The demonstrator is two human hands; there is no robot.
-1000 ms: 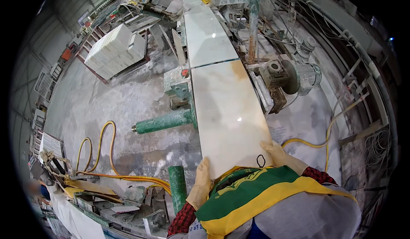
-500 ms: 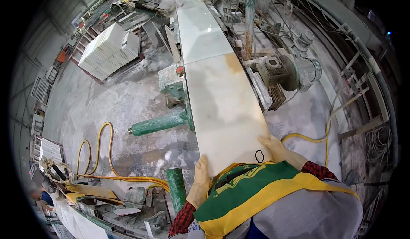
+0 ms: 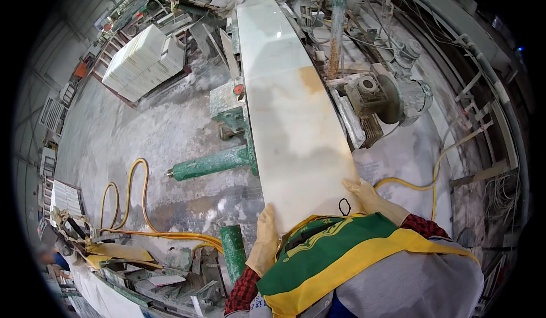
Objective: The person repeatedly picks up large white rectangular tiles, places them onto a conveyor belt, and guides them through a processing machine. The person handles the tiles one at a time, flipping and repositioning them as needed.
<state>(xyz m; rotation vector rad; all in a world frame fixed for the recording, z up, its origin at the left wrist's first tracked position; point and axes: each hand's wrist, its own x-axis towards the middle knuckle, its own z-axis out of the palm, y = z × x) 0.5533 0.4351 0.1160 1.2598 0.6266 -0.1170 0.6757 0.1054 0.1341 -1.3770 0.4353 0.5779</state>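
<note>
Head view shows the long white-and-amber stone slab [image 3: 290, 119] lying on the cutting machine's bed beside the motor [image 3: 398, 93]; gloved left hand [image 3: 265, 238] and right hand [image 3: 367, 196] clasp its near end, one at each corner; most of its length seemingly remains unfed.

The long stone slab [image 3: 290, 119] has travelled further forward along the green machine bed [image 3: 227, 99], with both gloved hands, left hand [image 3: 265, 239] and right hand [image 3: 367, 196], following its near end.

Single head-worn fisheye, steeply downward, close over the stone slab [image 3: 290, 119].
</note>
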